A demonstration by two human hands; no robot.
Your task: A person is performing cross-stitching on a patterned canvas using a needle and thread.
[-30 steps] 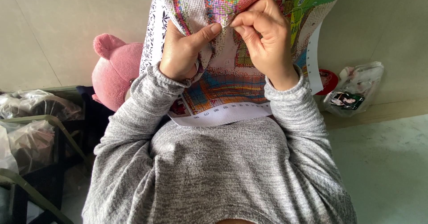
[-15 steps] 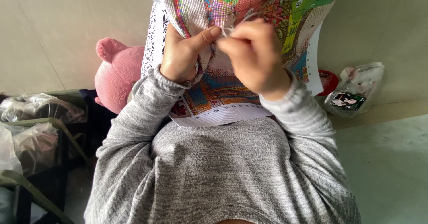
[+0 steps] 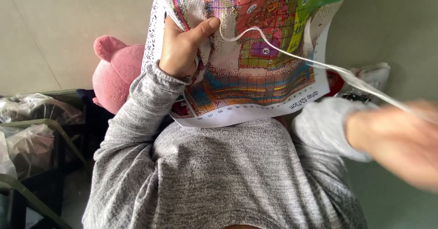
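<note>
- The right hand (image 3: 401, 140), which pinched at the stitched canvas (image 3: 255, 51) a second ago, has swung out to the near right — blurred, so I cannot tell how its fingers are set.
- A pale thread (image 3: 292, 53) now runs taut from the canvas to that hand; the stitch looks pulled through.
- The left hand (image 3: 185, 49) stays clenched on the canvas's left edge, thumb on top, holding it up over the grey-sleeved chest.
- A pink plush toy (image 3: 116, 76) sits far left.

Left hand (image 3: 182, 51) gripping; right hand (image 3: 401, 142) seemingly pinched.
</note>
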